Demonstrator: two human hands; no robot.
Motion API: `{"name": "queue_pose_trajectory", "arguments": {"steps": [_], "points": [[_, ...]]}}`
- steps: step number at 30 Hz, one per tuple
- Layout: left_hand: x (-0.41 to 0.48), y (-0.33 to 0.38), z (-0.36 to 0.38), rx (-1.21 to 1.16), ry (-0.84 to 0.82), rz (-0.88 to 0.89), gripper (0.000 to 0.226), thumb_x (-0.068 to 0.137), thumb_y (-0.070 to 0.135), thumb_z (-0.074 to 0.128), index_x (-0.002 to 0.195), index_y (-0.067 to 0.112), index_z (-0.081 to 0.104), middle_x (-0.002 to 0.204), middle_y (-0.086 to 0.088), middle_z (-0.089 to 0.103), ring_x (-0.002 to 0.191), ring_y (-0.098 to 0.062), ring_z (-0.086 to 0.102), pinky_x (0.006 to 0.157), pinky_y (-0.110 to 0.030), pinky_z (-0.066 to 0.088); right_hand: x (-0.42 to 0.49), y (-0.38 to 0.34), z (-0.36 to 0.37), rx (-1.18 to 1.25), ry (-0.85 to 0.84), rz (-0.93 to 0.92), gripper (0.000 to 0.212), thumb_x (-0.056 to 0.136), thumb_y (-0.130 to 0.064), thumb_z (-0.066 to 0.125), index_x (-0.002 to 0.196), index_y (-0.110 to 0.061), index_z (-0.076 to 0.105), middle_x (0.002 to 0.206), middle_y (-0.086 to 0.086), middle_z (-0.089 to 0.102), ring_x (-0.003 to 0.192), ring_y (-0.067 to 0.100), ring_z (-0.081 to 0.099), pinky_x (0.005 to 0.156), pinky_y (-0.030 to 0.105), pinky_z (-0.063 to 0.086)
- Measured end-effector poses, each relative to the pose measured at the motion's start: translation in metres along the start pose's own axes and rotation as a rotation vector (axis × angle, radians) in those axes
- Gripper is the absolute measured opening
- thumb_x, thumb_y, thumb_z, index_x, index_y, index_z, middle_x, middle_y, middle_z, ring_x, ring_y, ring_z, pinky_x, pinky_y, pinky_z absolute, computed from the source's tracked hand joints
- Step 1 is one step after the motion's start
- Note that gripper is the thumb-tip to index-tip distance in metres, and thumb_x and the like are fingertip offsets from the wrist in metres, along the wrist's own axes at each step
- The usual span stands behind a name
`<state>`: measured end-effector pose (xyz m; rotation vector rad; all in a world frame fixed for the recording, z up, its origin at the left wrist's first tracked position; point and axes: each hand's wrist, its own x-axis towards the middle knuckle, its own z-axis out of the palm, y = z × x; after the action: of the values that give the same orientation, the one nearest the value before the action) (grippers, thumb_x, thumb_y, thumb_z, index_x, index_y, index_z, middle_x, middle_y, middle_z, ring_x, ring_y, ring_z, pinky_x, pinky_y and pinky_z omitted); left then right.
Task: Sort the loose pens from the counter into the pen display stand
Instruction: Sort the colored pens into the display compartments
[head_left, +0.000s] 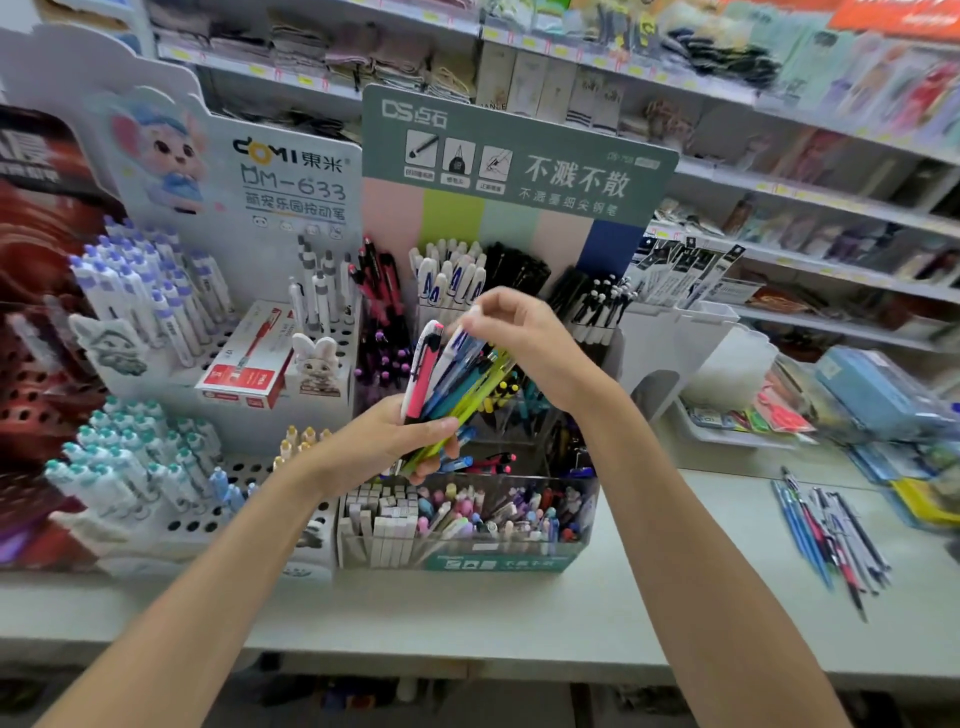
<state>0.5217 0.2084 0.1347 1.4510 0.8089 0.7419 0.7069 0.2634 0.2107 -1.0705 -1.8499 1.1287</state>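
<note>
Here, left hand (382, 444) clasping pen bundle (453, 382), right hand (522, 338) seemingly pinching it.

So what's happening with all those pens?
A person is sorting pens. The left hand grips a bunch of pens in front of the green display stand, and the right hand pinches the top of a white-and-blue pen in that bunch. More loose pens lie on the counter to the right.

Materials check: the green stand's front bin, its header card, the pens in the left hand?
Front bin: clear glossy plastic, likely acrylic; contents show through its wall. Header card: matte printed cardboard by the look; flat, thin-edged. Pens in the left hand: glossy coloured plastic barrels, some translucent.
</note>
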Motion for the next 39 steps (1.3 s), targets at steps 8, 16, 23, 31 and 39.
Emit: {"name": "queue_pose_trajectory", "arguments": {"steps": [8,16,23,31,39], "points": [[-0.011,-0.008,0.001,0.022,0.073,-0.059,0.02,0.097,0.023,0.056,0.1,0.003,0.056,0.077,0.002,0.064,0.057,-0.013,0.044,0.054,-0.024,0.043,0.002,-0.009,-0.001,0.535,0.34,-0.109,0.011,0.107,-0.015,0.031,0.103,-0.009,0.039,0.086,0.011,0.069,0.084,0.029,0.069,0.088,0.044,0.056],[-0.017,-0.012,0.001,0.111,0.033,-0.123,0.007,0.097,0.015,0.059,0.093,0.009,0.059,0.072,0.002,0.064,0.054,-0.012,0.045,0.05,-0.024,0.041,-0.005,-0.014,-0.006,-0.149,0.013,-0.053,0.012,0.087,-0.026,0.072,0.083,-0.02,0.063,0.079,-0.004,0.06,0.064,0.003,0.05,0.065,0.017,0.043],[-0.014,-0.013,-0.004,0.1,0.088,-0.131,0.012,0.094,0.01,0.063,0.105,0.009,0.058,0.077,-0.005,0.065,0.055,-0.014,0.046,0.05,-0.024,0.042,-0.005,-0.015,0.012,-0.499,-0.2,0.088,0.025,0.083,-0.037,0.075,0.098,-0.016,0.074,0.097,0.003,0.072,0.085,0.019,0.067,0.073,0.029,0.051],[-0.005,-0.019,-0.011,0.022,0.118,-0.087,0.012,0.095,0.008,0.06,0.106,0.011,0.057,0.074,-0.003,0.064,0.053,-0.013,0.043,0.049,-0.023,0.038,0.012,0.005,0.009,0.056,0.154,0.009,0.031,0.102,-0.023,0.051,0.083,0.002,0.049,0.092,0.017,0.072,0.065,0.009,0.059,0.058,0.021,0.042],[0.005,-0.017,-0.034,-0.174,0.467,0.01,0.018,0.093,0.009,0.062,0.11,0.011,0.055,0.076,-0.004,0.058,0.058,-0.011,0.047,0.052,-0.021,0.043,0.041,0.005,-0.039,1.047,0.613,-0.041,0.021,0.106,-0.022,0.038,0.096,-0.006,0.046,0.081,0.014,0.066,0.083,0.025,0.066,0.08,0.039,0.055]]}}
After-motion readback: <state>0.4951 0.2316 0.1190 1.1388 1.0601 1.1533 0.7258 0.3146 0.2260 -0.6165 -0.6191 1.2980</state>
